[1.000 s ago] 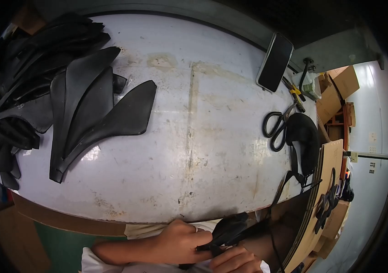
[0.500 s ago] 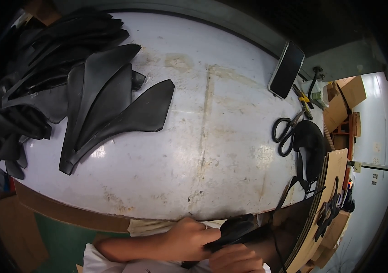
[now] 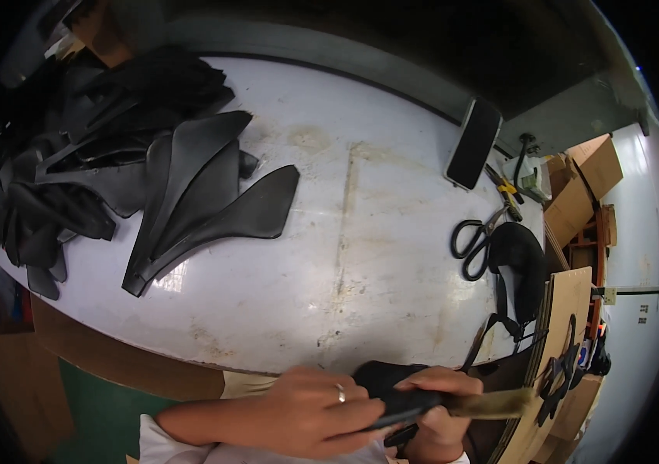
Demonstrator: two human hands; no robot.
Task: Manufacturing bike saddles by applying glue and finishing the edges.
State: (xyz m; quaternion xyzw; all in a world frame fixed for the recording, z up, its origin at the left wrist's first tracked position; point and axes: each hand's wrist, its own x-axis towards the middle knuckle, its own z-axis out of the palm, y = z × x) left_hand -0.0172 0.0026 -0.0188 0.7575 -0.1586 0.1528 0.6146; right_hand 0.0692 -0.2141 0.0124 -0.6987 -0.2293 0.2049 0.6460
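At the table's near edge, both my hands are closed around a black curved piece with a smooth, leather-like face. My left hand, wearing a ring, grips its left end. My right hand closes at its right end. From between the right fingers a flat tan strip sticks out to the right; it is blurred, and I cannot make out its kind. To the left, several black fin-shaped pieces lie fanned out on the white table.
A large heap of black pieces fills the far left. On the right lie black-handled scissors, a black mask-like item with straps and a yellow-handled tool. A phone leans nearby. Cardboard stands at the right edge.
The view has tilted, so the table things sit lower. My hands have shifted right and up with the black piece, and the tan strip now shows at the right hand.
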